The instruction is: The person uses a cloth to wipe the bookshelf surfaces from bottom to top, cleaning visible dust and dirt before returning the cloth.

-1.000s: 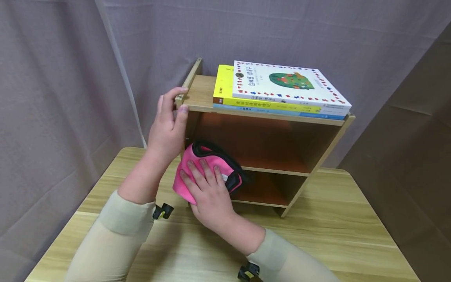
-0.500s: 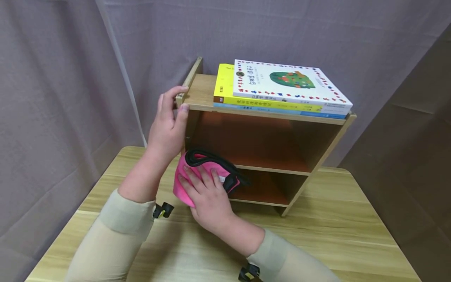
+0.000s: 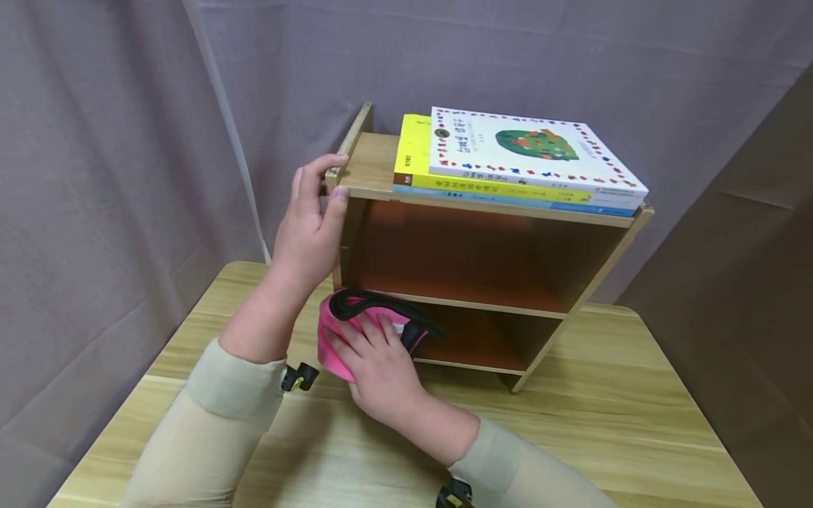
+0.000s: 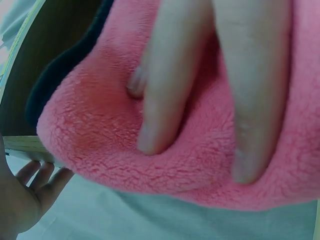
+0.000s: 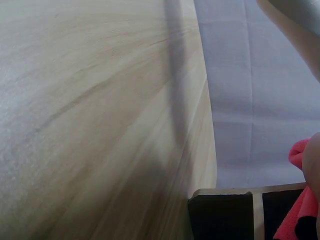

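A folded pink plush cloth (image 3: 330, 346) with a black border lies against the front left edge of a small wooden bookshelf (image 3: 470, 300). My right hand (image 3: 384, 374) holds the cloth there, its fingers spread over the top; the thumb is hidden. In the left wrist view those fingers (image 4: 255, 100) sink into the pink pile (image 4: 125, 165). My left hand (image 3: 311, 226) grips the top corner of the shelf's left side panel, thumb in front and fingers over the outer side. The right wrist view catches only a strip of the cloth (image 5: 295, 220) at its right edge.
Several books lie stacked on the shelf's top board, a white one (image 3: 533, 148) uppermost and a yellow one (image 3: 409, 148) below. The shelf stands on a wood-grain table (image 3: 610, 402). Grey curtains (image 3: 476, 49) hang behind and at the sides.
My right hand has slid the cloth down along the left front edge of the shelf, to about the middle board. My left hand keeps its grip on the top corner.
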A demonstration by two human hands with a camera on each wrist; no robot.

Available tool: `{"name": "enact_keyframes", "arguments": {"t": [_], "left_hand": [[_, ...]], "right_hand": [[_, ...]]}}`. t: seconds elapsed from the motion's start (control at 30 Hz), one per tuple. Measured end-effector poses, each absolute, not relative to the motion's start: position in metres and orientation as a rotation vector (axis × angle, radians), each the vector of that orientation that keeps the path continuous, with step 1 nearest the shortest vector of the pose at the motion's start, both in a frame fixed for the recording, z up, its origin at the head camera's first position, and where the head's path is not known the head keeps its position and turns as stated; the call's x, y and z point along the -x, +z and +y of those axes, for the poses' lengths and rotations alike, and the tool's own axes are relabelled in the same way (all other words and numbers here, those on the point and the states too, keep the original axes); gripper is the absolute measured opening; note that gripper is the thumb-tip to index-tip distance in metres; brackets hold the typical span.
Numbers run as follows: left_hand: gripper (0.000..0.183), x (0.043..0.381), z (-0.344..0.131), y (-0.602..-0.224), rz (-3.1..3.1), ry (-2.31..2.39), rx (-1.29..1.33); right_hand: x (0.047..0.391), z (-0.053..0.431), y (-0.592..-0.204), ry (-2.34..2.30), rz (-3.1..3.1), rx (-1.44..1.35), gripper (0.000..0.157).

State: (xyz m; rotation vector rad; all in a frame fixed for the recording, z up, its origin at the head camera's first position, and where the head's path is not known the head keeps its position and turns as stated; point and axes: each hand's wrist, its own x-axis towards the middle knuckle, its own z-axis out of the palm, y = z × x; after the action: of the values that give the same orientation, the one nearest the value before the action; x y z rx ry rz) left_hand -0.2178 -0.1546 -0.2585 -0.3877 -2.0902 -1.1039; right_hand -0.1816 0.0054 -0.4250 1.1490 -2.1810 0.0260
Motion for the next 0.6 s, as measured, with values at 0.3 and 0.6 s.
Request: {"name": "enact_keyframes", "arguments": {"t": [0.3,0.6], "left_hand": [[0.045,0.2171,-0.1537,-0.2580,-2.090,-1.089,0.395],[0.045,0.2187,-0.1540,-0.2598,-2.097,-1.078,0.384]], "right_hand": [[0.1828,0.0085,-0.4276,0.019,-2.217,-1.180,0.066],[0.1851,0.0127,-0.4302,0.040,-2.238,-1.231,0.068]]}}
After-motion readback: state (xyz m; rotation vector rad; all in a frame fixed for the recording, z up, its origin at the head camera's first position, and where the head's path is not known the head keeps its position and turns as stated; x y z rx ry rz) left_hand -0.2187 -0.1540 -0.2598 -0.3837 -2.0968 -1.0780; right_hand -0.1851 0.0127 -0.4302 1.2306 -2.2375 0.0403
